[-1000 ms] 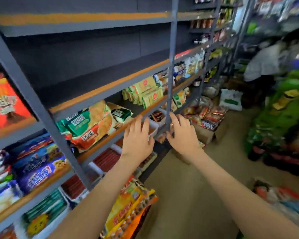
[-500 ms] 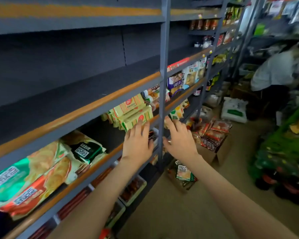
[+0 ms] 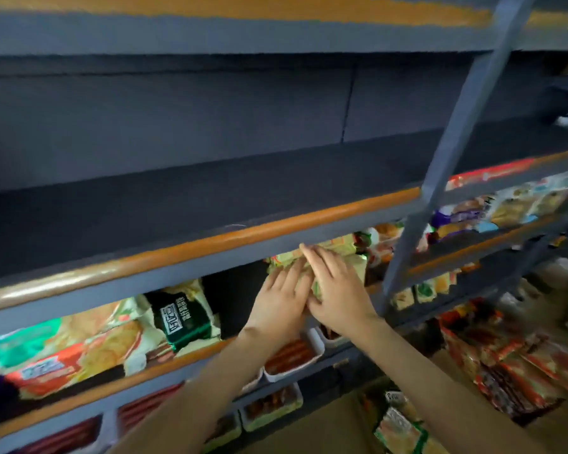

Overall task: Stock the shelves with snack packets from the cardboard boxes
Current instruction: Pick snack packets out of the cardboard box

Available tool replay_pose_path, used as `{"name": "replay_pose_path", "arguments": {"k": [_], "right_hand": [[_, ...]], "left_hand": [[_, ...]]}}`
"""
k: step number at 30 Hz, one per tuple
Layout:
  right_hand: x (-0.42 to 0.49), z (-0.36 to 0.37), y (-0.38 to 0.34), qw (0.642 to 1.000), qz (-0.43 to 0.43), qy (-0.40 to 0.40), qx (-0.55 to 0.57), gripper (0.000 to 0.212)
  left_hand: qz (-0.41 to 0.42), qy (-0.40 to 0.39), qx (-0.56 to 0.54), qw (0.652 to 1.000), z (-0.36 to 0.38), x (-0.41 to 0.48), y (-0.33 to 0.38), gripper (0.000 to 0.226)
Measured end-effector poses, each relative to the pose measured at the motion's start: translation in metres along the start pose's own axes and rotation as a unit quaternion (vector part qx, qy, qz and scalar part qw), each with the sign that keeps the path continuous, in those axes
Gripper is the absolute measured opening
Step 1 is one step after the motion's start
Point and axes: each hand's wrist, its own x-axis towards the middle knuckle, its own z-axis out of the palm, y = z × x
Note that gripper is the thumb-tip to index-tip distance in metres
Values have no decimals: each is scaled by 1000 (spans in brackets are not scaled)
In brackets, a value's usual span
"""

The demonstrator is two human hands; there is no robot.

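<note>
A stack of yellow-green snack packets [image 3: 345, 243] lies on the middle shelf [image 3: 379, 287], just left of the grey upright post [image 3: 440, 178]. My left hand [image 3: 281, 301] lies flat against the stack's left side with its fingers straight. Beside it, my right hand [image 3: 338, 285] rests on the packets' front, fingers stretched up toward the shelf above. The two hands touch at the thumbs. Most of the stack is hidden behind them. A cardboard box [image 3: 368, 412] with green-white packets [image 3: 400, 430] sits on the floor at lower right.
The shelf above [image 3: 210, 204] with its orange edge strip [image 3: 276, 229] overhangs my fingers. A green-black packet [image 3: 181, 319] and crisp bags [image 3: 73, 348] lie to the left. White trays of sausages [image 3: 317, 343] fill the lower shelf. Red packets [image 3: 522, 365] pile at right.
Both hands have moved forward from the shelf edge onto the yellow-green packets. The view has come closer to the shelving, and the aisle and the other person have dropped out of sight.
</note>
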Motion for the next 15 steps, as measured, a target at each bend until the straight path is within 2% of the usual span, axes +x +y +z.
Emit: {"name": "replay_pose_path", "arguments": {"k": [4, 7, 11, 13, 15], "right_hand": [[20, 34, -15, 986, -140, -27, 91, 71], [14, 50, -42, 952, -248, -65, 168, 57], [-22, 45, -93, 883, -378, -91, 264, 60], [-53, 38, -119, 848, -420, -115, 302, 64], [-93, 30, -146, 806, -463, -150, 338, 64]], "left_hand": [[-120, 6, 44, 992, 1, -33, -18, 57], [-254, 14, 79, 964, -15, -77, -5, 55], [-447, 12, 121, 886, -29, -158, 46, 56], [-529, 19, 154, 834, -34, -200, 87, 51], [-607, 23, 180, 774, -39, -243, 135, 58]]}}
